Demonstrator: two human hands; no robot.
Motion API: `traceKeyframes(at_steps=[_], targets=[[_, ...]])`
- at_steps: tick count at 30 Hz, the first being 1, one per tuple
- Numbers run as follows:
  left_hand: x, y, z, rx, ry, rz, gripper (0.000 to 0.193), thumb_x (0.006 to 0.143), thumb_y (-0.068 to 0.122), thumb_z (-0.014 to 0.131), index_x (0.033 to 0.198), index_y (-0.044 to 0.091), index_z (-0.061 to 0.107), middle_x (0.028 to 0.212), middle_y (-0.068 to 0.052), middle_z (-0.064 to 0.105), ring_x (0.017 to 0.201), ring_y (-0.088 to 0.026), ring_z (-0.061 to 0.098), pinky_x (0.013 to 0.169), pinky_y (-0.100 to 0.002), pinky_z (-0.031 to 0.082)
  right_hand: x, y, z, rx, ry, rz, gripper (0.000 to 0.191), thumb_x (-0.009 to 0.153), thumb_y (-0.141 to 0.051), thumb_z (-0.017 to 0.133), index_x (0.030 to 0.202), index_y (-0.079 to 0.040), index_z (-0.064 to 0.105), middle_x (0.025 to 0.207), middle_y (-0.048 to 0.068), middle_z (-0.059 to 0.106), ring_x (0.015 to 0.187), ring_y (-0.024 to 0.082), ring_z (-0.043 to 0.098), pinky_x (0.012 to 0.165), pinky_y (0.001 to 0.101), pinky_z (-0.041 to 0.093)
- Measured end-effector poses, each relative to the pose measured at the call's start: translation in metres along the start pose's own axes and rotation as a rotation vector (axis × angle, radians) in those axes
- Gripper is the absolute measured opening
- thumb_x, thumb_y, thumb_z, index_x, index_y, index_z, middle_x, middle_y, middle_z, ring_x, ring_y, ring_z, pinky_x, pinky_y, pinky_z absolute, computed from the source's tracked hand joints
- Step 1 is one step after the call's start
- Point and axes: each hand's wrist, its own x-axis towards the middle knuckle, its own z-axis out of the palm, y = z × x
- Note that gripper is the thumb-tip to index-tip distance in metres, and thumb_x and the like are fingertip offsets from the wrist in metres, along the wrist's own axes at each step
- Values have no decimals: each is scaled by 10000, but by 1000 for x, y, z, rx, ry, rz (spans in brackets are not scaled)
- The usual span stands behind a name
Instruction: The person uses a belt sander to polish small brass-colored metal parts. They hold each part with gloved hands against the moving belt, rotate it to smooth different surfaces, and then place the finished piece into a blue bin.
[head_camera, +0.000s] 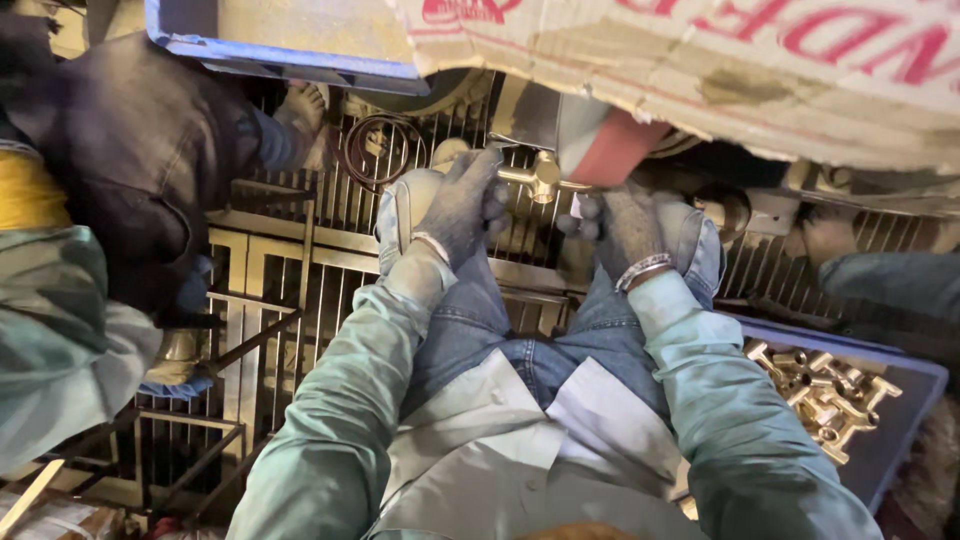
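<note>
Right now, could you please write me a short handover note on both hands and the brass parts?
Left hand: gloved, closed around one end of the brass fitting, above the knees.
Right hand: gloved, resting on the right knee beside the fitting; whether it grips anything cannot be told.
Blue tray at the right holds a heap of brass fittings.
Metal grating lies below.
One fitting in hand; the heap remains in the tray.

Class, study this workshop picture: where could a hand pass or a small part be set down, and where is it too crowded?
Free patches: the metal grating between the co-worker's dark sleeve and the left hand, and the grating strip right of the right hand. Crowded: around the brass fitting between the hands, under the cardboard, and the blue tray heaped with brass parts.
</note>
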Motion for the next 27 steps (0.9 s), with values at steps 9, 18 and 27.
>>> traceKeyframes(at_steps=[9, 18, 27], targets=[[-45, -3, -4, -247, -236, 27, 339, 1007, 462, 564, 1088, 134, 550, 692, -25, 562, 467, -110, 412, 434, -285, 362, -107, -57, 31, -449, 84, -463, 249, 987, -129, 616, 1198, 3, 609, 1028, 107, 645, 865, 197, 663, 776, 315, 549], [-105, -44, 30, 336, -340, 331, 450, 1038, 468, 538, 1317, 117, 568, 992, -3, 675, 732, -70, 595, 623, -256, 505, -157, -24, 18, -663, -2, -565, 427, 842, -110, 727, 1233, -16, 586, 1107, 103, 651, 1030, 230, 649, 889, 383, 527], [-110, -30, 35, 407, -154, 198, 480, 980, 556, 509, 1150, 118, 608, 823, -4, 684, 627, -100, 604, 545, -263, 511, -136, -19, -36, -1053, -219, -423, 308, 941, -313, 731, 1135, -82, 671, 928, 124, 724, 840, 250, 725, 739, 371, 559]])
